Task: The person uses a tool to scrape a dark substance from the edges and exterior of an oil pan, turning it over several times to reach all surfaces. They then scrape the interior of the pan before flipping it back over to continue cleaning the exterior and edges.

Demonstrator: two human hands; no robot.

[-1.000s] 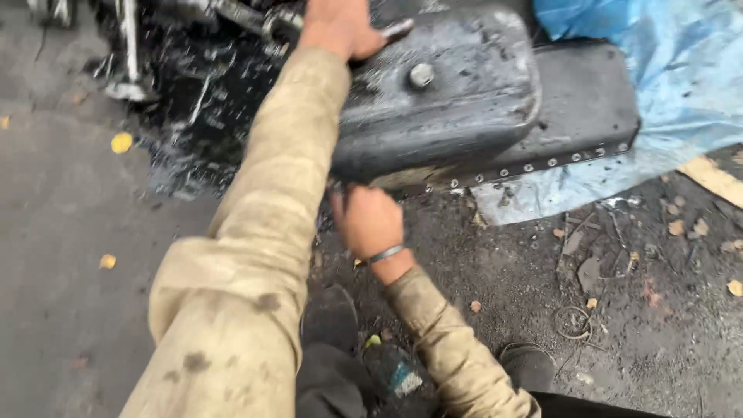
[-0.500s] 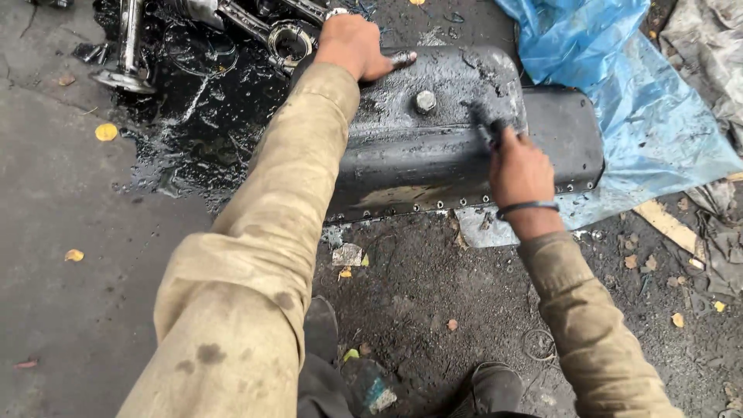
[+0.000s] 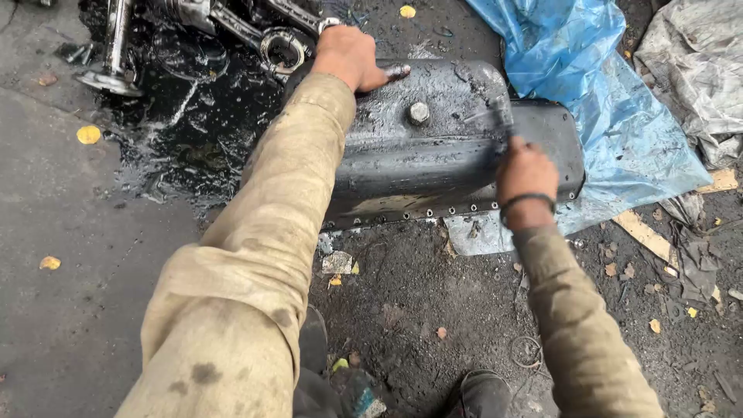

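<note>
A: Obs. right hand (image 3: 527, 172): clenched round a thin dark tool (image 3: 501, 118), likely a small brush or scraper; the working end is smeared and I cannot tell which. Tip rests on the upper face of the black oil pan (image 3: 433, 155), right of the drain bolt (image 3: 419, 113)

B: Left hand (image 3: 350, 56)?

A: Released, grasping nothing. Palm down, pressed on the far left edge of the pan, thumb stretched along the top. It acts as a brace

B: Pan position?

A: Upside down on the oily ground (image 3: 93, 232), bolt-hole flange along the near edge. Its right end sits on a blue plastic sheet (image 3: 596, 116)

B: Judgement on technique?

A: Keep the brace firm so the pan does not slide on the wet film. Short strokes along the surface, wrist low, working away from the bolt toward the right end; the coating looks slick, so a light grip would likely slip

B: Surroundings?

A: Beyond the left hand, connecting rods (image 3: 263, 35) and other metal parts lie in a black puddle. Grey crumpled sheet (image 3: 696, 70) far right. Pale wood strip (image 3: 650, 236) near the blue sheet's lower edge. Yellow leaves scattered. A shoe (image 3: 480, 391) at bottom

B: Packages, labels, signs?

A: None legible. Only a small crumpled wrapper scrap (image 3: 337, 263), pale, just below the flange
</note>
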